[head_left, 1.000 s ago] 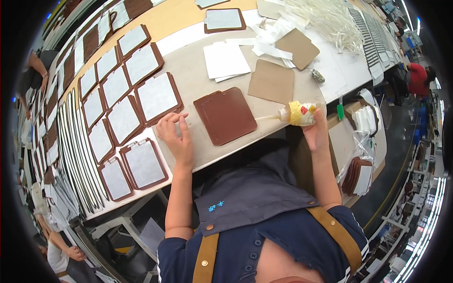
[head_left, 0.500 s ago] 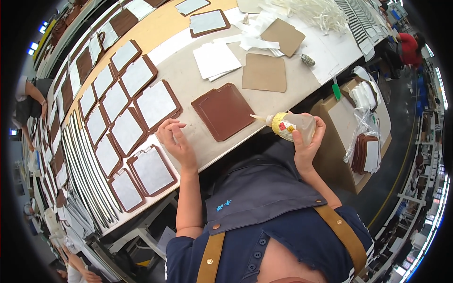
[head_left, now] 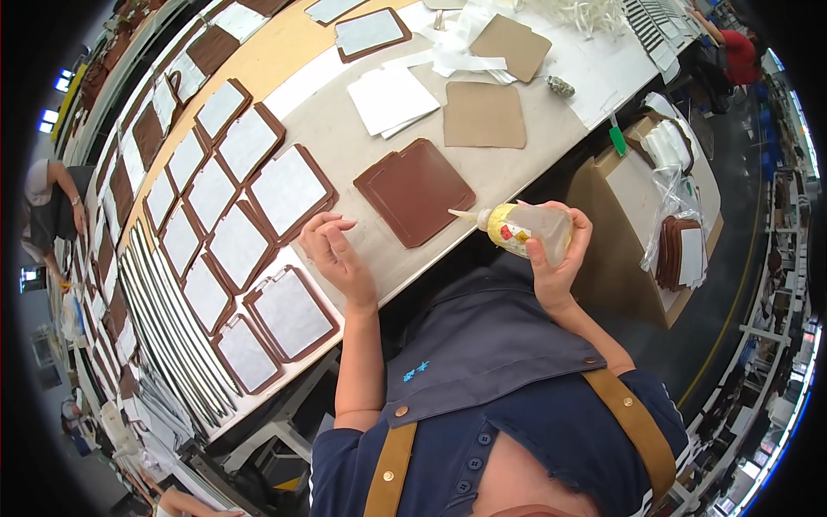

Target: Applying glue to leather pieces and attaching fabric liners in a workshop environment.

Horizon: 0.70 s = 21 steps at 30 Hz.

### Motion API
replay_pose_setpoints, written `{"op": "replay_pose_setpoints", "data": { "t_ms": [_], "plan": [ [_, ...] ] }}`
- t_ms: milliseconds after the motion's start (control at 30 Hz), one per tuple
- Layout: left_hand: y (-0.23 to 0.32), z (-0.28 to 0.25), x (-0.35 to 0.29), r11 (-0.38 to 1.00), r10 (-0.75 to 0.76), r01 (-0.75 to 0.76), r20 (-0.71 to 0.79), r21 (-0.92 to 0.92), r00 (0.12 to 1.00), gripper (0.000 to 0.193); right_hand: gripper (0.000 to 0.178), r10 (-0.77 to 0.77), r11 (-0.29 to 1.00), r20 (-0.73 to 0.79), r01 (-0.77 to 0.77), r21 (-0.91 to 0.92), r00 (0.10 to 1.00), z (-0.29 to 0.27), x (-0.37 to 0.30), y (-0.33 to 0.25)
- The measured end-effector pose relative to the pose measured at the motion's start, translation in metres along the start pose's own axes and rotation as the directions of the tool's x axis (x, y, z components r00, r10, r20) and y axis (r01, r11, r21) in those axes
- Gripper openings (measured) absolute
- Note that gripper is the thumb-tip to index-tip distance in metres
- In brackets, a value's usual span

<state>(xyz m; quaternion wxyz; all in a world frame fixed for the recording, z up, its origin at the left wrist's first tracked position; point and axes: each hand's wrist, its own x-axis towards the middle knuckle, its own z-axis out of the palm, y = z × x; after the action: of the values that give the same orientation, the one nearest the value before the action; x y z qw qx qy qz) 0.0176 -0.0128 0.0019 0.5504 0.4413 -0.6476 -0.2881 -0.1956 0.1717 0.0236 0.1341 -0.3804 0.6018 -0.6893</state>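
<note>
A plastic squeeze bottle (head_left: 510,229) with a yellow label and a long pointed nozzle lies sideways in my right hand (head_left: 564,258), fingers wrapped round its base. Its tip appears over the right part of a brown leather-like panel (head_left: 415,194); whether they touch I cannot tell. The panel lies flat near the table's front edge, with a line along its border. To its left, my left hand (head_left: 340,258) hovers with loosely bent fingers, slightly apart and holding nothing. Beside that hand are brown panels with white sheets (head_left: 293,314) on top.
White sheets (head_left: 392,99) and tan boards (head_left: 484,116) lie behind the panel, near white strips (head_left: 586,17) and a small grey lump (head_left: 560,86). Dark strips (head_left: 177,336) run along the left. A cardboard box (head_left: 633,224) with brown pieces stands at right. Other people work farther off.
The view has shifted slightly. The bottle's nozzle has moved left, farther over the brown panel. My left hand stays raised beside the panel.
</note>
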Motion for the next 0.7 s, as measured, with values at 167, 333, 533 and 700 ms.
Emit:
{"op": "replay_pose_setpoints", "data": {
  "t_ms": [167,333,533,700],
  "plan": [
    [-0.001,0.001,-0.002,0.999,0.019,-0.018,0.015,-0.038,1.000,0.040,0.066,-0.027,0.994,0.076,0.019,0.110,0.997,0.016,-0.012,0.001],
    [0.001,0.000,-0.004,0.996,0.014,-0.010,0.038,-0.093,0.999,0.041,0.068,-0.001,0.989,0.112,-0.015,0.146,0.994,0.034,-0.025,-0.003],
    [-0.004,-0.004,-0.007,0.988,0.030,-0.022,0.046,-0.151,0.999,0.040,0.037,0.350,0.817,-0.164,-0.215,0.535,0.922,0.025,0.003,0.012],
    [-0.001,-0.003,-0.008,0.987,0.031,-0.017,0.083,-0.162,0.996,0.041,0.071,0.171,0.985,-0.477,-0.142,0.096,0.862,-0.007,0.095,0.085]
  ]
}}
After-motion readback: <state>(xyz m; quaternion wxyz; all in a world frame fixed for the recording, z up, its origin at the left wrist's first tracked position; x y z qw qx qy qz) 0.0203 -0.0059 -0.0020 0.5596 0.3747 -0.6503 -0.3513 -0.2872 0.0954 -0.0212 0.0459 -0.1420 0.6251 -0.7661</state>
